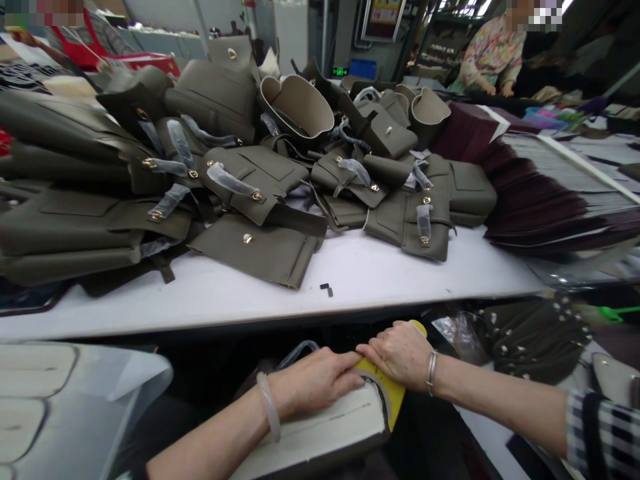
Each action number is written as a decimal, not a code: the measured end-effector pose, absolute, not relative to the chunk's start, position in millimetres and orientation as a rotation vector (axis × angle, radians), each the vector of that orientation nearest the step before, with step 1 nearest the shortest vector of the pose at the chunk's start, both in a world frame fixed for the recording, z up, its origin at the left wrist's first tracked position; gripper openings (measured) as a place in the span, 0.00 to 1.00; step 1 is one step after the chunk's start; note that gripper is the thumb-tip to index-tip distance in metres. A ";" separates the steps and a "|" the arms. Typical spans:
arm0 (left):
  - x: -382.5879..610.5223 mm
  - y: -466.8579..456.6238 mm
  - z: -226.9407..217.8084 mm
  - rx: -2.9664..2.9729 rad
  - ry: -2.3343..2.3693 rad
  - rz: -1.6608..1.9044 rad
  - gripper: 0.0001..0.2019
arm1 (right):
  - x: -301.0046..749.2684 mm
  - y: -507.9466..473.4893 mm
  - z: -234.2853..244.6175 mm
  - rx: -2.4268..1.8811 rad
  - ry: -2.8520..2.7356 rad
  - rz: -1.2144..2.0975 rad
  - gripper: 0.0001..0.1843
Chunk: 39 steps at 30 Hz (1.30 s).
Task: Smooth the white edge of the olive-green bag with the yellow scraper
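In front of me is a bag in the making, its pale inner side up and a dark olive edge below. My left hand is closed over its upper edge, thumb and forefinger at the rounded corner. A flat yellow piece with a curved inner edge lies against that corner; its exact kind I cannot make out. Wrapped around the yellow piece's upper part, my right hand has its thumb side against the left fingertips. The fingers' undersides are hidden.
Olive bags with plastic-wrapped handles are heaped on the white table. Dark red panels are stacked at right. Pale pieces under plastic film lie at lower left. Another person works at the back right.
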<state>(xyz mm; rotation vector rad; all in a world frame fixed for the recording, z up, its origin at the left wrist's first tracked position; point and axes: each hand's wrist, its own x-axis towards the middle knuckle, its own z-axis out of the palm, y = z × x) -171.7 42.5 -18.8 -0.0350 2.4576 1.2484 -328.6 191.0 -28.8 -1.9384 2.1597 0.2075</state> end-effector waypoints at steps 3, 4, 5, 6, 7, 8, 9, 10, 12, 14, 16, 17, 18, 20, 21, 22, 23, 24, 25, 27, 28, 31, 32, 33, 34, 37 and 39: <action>-169.8 44.3 -21.0 -0.017 2.492 1.210 0.21 | -325.2 194.3 -30.1 -1.905 2.186 0.220 0.34; -169.1 44.8 -21.9 -0.011 2.502 1.203 0.21 | -323.8 195.3 -30.3 -1.893 2.197 0.224 0.34; -168.5 45.4 -22.9 -0.002 2.511 1.198 0.21 | -322.4 196.2 -30.3 -1.880 2.209 0.230 0.34; -167.9 45.9 -23.7 0.008 2.521 1.192 0.21 | -320.9 197.1 -30.2 -1.868 2.220 0.235 0.34; -167.4 46.3 -24.5 0.017 2.535 1.185 0.20 | -319.4 197.9 -30.0 -1.855 2.231 0.240 0.34; -167.0 46.9 -25.2 0.026 2.550 1.175 0.20 | -317.9 198.7 -29.7 -1.843 2.240 0.245 0.34; -166.7 47.4 -25.8 0.034 2.564 1.166 0.20 | -316.5 199.6 -29.4 -1.830 2.248 0.250 0.34; -166.5 48.0 -26.3 0.041 2.577 1.157 0.20 | -315.1 200.4 -29.1 -1.816 2.258 0.252 0.34; -166.2 49.4 -27.0 0.047 2.591 1.149 0.20 | -311.7 202.4 -29.0 -1.779 2.280 0.254 0.34; -165.5 51.2 -27.9 0.051 2.581 1.171 0.20 | -307.1 204.9 -29.6 -1.727 2.310 0.253 0.34; -163.9 53.0 -29.0 0.056 2.565 1.201 0.19 | -300.7 208.1 -30.6 -1.662 2.347 0.252 0.35; -162.8 53.7 -29.3 0.058 2.558 1.213 0.19 | -296.8 209.9 -31.1 -1.629 2.367 0.251 0.36; -161.7 54.1 -29.2 0.061 2.553 1.222 0.19 | -292.6 211.8 -31.4 -1.595 2.388 0.247 0.36; -160.0 53.3 -27.2 0.067 2.535 1.244 0.19 | -283.5 215.8 -31.1 -1.530 2.426 0.227 0.37; -159.9 52.1 -25.3 0.072 2.518 1.261 0.19 | -278.9 217.8 -30.7 -1.500 2.441 0.211 0.36; -160.6 50.5 -22.9 0.080 2.494 1.280 0.19 | -274.5 219.8 -30.1 -1.470 2.453 0.190 0.36; -162.3 48.5 -20.3 0.087 2.465 1.298 0.20 | -270.4 221.9 -29.5 -1.440 2.462 0.165 0.35; -165.0 46.4 -17.8 0.088 2.434 1.315 0.20 | -266.9 224.3 -29.1 -1.409 2.469 0.135 0.35; -168.5 44.2 -15.9 0.078 2.405 1.329 0.21 | -264.0 227.0 -29.1 -1.376 2.472 0.100 0.35; -177.1 40.3 -14.6 0.020 2.359 1.355 0.21 | -260.6 234.2 -30.9 -1.302 2.471 0.008 0.36; -181.5 38.9 -15.5 -0.021 2.341 1.370 0.19 | -260.1 238.8 -32.9 -1.261 2.460 -0.051 0.36; -191.7 36.6 -22.5 -0.121 2.289 1.431 0.16 | -262.9 255.7 -42.1 -1.075 2.366 -0.273 0.41; -193.7 36.5 -25.3 -0.140 2.275 1.451 0.16 | -264.9 261.3 -45.4 -0.989 2.326 -0.344 0.42; -195.1 36.7 -27.8 -0.154 2.262 1.465 0.17 | -267.1 266.2 -48.4 -0.906 2.293 -0.391 0.43; -196.1 37.2 -29.7 -0.168 2.253 1.474 0.17 | -269.3 270.0 -50.7 -0.807 2.256 -0.462 0.43; -197.7 39.6 -31.7 -0.198 2.244 1.463 0.17 | -273.6 273.1 -53.1 -0.406 1.967 -0.950 0.41; -198.1 41.4 -30.2 -0.209 2.260 1.430 0.18 | -273.2 268.2 -53.0 -0.165 1.619 -1.308 0.37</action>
